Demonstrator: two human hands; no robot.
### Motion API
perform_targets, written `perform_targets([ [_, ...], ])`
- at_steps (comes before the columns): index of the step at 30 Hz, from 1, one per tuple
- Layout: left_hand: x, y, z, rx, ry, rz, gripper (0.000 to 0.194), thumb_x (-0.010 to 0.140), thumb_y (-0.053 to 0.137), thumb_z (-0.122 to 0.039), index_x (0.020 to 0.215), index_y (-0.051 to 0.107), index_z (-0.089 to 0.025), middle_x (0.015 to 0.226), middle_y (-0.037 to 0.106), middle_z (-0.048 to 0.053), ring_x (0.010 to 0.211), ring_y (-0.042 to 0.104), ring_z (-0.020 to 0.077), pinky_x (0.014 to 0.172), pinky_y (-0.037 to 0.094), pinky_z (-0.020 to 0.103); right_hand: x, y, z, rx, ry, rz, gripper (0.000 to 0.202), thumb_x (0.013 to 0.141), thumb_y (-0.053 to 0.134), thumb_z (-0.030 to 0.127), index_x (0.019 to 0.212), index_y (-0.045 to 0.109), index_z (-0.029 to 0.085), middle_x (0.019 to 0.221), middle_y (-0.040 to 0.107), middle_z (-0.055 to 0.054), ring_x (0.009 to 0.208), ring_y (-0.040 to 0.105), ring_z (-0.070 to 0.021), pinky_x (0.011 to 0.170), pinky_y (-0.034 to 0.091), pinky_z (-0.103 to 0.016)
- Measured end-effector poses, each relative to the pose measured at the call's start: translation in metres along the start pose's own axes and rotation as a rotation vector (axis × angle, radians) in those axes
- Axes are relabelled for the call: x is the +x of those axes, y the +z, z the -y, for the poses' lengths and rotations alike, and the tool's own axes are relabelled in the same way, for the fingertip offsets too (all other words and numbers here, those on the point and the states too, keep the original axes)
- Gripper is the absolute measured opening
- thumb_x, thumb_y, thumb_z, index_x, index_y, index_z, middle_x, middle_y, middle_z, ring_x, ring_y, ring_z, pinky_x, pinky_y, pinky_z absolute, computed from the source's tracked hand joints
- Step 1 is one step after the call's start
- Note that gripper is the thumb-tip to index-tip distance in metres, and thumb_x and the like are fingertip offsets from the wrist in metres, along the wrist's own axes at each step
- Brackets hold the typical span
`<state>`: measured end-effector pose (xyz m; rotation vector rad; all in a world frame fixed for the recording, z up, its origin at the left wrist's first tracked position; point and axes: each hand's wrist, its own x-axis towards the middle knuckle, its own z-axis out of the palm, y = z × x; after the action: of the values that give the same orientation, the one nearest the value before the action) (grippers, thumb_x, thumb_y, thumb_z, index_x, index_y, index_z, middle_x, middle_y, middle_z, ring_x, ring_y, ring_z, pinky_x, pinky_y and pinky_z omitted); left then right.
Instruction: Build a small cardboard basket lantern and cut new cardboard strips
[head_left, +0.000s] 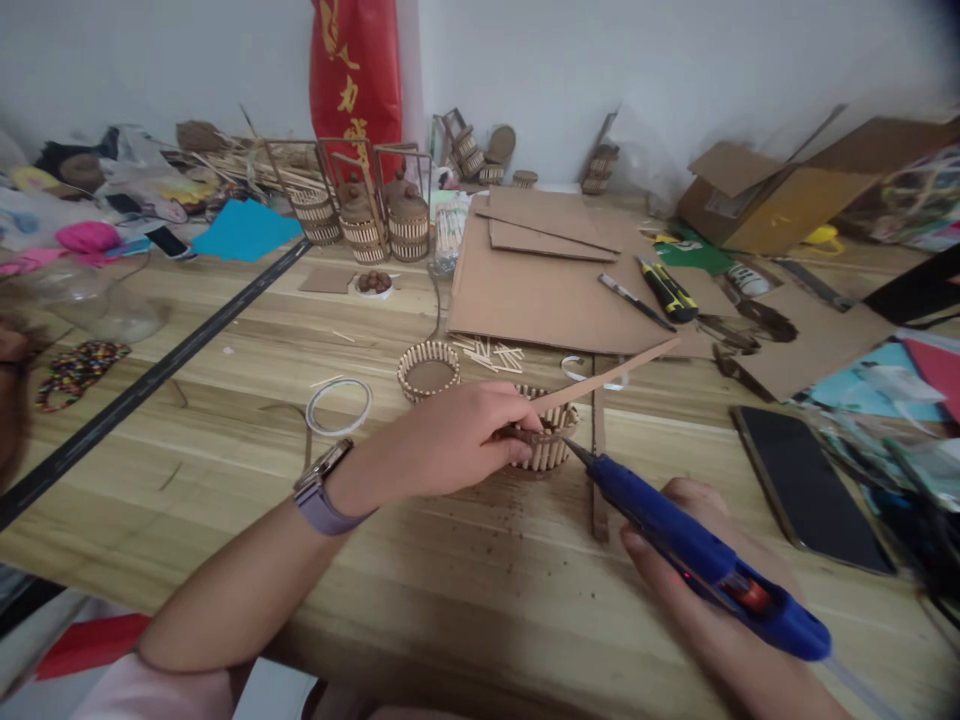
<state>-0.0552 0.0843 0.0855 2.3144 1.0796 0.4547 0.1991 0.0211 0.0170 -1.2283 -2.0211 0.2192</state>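
Note:
My left hand (469, 435), a watch on its wrist, pinches the near rim of a small round basket (549, 455) made of short upright sticks. A thin cardboard strip (611, 378) lies at that rim, and its loose end sticks out to the upper right. My fingers hide part of both. In my right hand (675, 560) is a blue hot glue gun (675, 530), its nozzle at the basket's right side; whether it touches cannot be made out. A second round stick basket (429, 372) stands behind my left hand, close to scattered short sticks (491, 353).
Large cardboard sheets (525, 290) carry a utility knife (666, 290) and a pen (636, 300). A phone (810, 490) lies at right, a tape roll (339, 407) at left. Another cardboard strip (599, 490) lies beside the basket. Handled stick baskets (364, 230) stand at the back.

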Motion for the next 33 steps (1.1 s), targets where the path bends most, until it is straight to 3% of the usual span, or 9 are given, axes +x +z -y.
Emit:
perform_targets([
  [5,-0.0008,-0.0042,-0.001,-0.011,-0.019,-0.019,0.008,0.087,0.065,-0.014,0.094,0.069,-0.016,0.091,0.067,0.001,0.084,0.061,0.0164,0.075,0.043,0.027,0.001,0.0006,0.0003,0.112,-0.101,0.055,0.004,0.086,0.061,0.027,0.083,0.059,0.027,0.069,0.06,0.002,0.06,0.058,-0.0176,0.062,0.045,-0.033],
  [9,-0.0011,-0.0053,-0.0026,-0.012,-0.026,-0.018,0.008,0.087,0.065,-0.013,0.093,0.068,-0.017,0.091,0.067,0.001,0.084,0.061,0.016,0.077,0.044,0.027,0.0025,0.0035,-0.0008,0.185,-0.154,0.08,0.007,0.084,0.061,0.02,0.084,0.058,0.026,0.066,0.061,0.002,0.06,0.058,-0.0173,0.065,0.046,-0.035],
  [24,-0.0005,-0.0043,-0.0025,-0.025,-0.018,-0.014,0.009,0.087,0.064,-0.013,0.094,0.068,-0.017,0.093,0.067,0.001,0.083,0.06,0.0154,0.075,0.044,0.027,0.0004,0.0048,0.0015,0.181,-0.125,0.066,0.009,0.086,0.062,0.021,0.081,0.057,0.026,0.064,0.057,0.002,0.06,0.057,-0.0179,0.061,0.044,-0.035],
  [29,-0.0016,-0.0036,-0.0016,-0.025,-0.017,-0.015,0.009,0.088,0.063,-0.015,0.095,0.068,-0.018,0.092,0.066,0.001,0.083,0.061,0.016,0.074,0.044,0.028,-0.0013,0.005,0.0042,0.15,-0.032,0.059,0.013,0.088,0.06,0.026,0.076,0.055,0.026,0.067,0.057,0.001,0.062,0.057,-0.0182,0.061,0.044,-0.035],
  [33,-0.0017,-0.0042,-0.0021,-0.025,-0.019,-0.016,0.008,0.088,0.064,-0.015,0.094,0.068,-0.018,0.093,0.066,0.001,0.084,0.06,0.0158,0.075,0.044,0.028,-0.0014,0.0051,0.0027,0.14,-0.084,0.057,0.014,0.087,0.06,0.025,0.076,0.053,0.026,0.065,0.056,0.002,0.06,0.055,-0.0174,0.061,0.043,-0.034],
])
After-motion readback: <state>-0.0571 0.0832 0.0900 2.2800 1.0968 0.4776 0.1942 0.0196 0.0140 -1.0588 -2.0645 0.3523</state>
